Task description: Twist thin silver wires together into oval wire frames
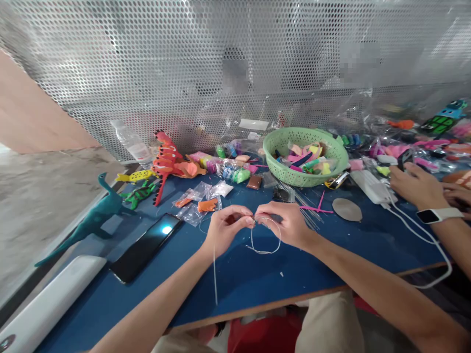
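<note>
Bare forearms [158, 304], left hand [228, 228] and right hand [289, 225] pinching thin pale strand [265, 252] above flat blue tabletop [246, 282], loop drooping below fingertips [248, 221], tail [215, 279] pointing toward near brown edge [272, 307], open room between.

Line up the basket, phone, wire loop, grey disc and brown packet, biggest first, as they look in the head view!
1. Basket
2. Phone
3. Wire loop and grey disc: about equally wide, so I won't rank them
4. Brown packet

Room over blue tabletop [243, 289] in front; phone [143, 252] blocks left, green basket [290, 176] beyond, white cable [450, 268] right.
</note>
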Demonstrator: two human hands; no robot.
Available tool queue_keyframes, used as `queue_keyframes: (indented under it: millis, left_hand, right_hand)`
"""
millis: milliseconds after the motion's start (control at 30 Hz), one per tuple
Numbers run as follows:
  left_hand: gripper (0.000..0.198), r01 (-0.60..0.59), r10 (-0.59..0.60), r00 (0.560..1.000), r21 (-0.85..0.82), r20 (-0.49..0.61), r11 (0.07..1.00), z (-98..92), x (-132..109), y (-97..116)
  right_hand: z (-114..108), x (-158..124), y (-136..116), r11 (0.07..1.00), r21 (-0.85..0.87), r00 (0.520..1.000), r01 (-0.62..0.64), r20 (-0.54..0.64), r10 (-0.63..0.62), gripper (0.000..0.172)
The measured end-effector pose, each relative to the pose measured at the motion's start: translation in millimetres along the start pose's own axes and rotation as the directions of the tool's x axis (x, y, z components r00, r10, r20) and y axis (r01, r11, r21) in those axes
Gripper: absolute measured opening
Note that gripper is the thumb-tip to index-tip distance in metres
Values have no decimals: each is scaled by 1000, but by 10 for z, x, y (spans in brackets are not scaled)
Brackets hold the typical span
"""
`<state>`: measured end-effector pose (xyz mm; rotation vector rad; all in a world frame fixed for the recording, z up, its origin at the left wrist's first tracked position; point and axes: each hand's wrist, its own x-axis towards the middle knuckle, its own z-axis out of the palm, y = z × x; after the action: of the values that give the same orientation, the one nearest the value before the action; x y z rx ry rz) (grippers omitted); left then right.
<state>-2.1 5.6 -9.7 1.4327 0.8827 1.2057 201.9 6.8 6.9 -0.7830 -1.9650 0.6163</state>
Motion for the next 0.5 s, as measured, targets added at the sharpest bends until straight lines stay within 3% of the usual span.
queue_keyframes:
  millis: [133,300,500]
  left_hand:
    - [15,-101,108,992,108,-64,989,3,-28,53]
    - [4,-186,210,975,264,-67,946,-7,-65,78]
    - [2,-202,229,972,308,-56,930,-32,-31,42]
  right_hand:
    - [70,3,-90,970,163,983,-181,25,179,19]
    - [107,7,-92,917,271,955,-294,56,290,21]
    - [130,60,41,716,530,890,-455,240,388,23]
